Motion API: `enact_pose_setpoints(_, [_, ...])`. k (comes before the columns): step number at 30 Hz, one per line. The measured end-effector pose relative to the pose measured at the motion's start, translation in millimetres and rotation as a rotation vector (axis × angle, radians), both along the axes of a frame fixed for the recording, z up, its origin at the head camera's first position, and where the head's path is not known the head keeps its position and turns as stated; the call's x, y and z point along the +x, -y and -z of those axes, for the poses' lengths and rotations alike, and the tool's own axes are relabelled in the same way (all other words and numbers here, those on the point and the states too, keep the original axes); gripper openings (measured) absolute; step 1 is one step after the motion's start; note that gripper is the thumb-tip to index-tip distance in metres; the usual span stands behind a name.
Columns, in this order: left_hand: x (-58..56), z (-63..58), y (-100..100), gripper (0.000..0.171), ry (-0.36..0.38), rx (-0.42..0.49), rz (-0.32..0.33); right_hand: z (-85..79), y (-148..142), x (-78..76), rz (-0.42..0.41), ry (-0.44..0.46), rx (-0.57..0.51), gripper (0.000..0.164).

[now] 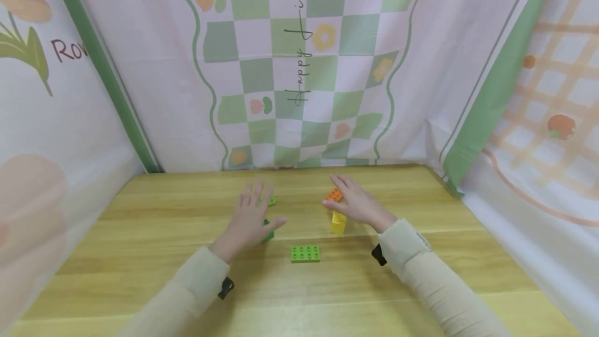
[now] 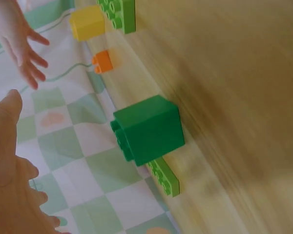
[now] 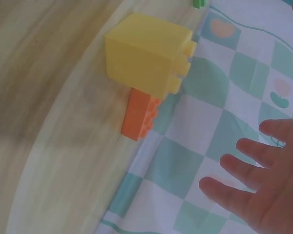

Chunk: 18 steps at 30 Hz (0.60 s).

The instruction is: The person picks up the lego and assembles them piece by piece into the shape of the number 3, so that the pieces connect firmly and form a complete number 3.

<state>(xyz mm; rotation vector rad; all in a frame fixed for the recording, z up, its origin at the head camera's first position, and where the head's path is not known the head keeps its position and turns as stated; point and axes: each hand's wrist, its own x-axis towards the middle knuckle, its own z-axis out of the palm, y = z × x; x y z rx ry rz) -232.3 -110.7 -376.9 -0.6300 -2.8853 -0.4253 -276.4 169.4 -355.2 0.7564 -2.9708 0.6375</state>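
My left hand (image 1: 248, 220), fingers spread, hovers above a dark green block (image 1: 269, 234) and partly hides it. Behind that lies a small light green brick (image 1: 272, 201), also partly covered in the head view. With straight fingers, my right hand (image 1: 359, 203) is held over the right side, near a yellow block (image 1: 338, 223) and an orange brick (image 1: 334, 195). The left wrist view shows the dark green block (image 2: 149, 129) whole, apart from the fingers. In the right wrist view the yellow block (image 3: 141, 53) stands before the orange brick (image 3: 136, 117); neither is held.
A flat light green brick (image 1: 305, 254) with studs on top lies between the forearms, closer to me. Everything rests on a wooden table (image 1: 117, 254). A checked cloth (image 1: 299, 66) hangs behind the far edge, with more printed cloth on both sides.
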Motion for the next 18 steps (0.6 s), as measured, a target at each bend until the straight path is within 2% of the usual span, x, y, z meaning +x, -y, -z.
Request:
enact_pose_setpoints(4, [4.0,2.8,-3.1,0.082,-0.019,0.003,0.031,4.2,-1.7,1.7,0.003,0.005,-0.012,0.083])
enact_pose_setpoints(10, [9.2,7.5,-5.8,0.081,0.008,0.032,0.061,9.6,-3.7,3.4,-0.005,-0.001,-0.025,0.083])
enact_pose_setpoints(18, [14.9,13.2,-8.4,0.079,-0.005,0.065,0.132,16.4,-7.8,6.1,0.009,0.038,-0.043,0.082])
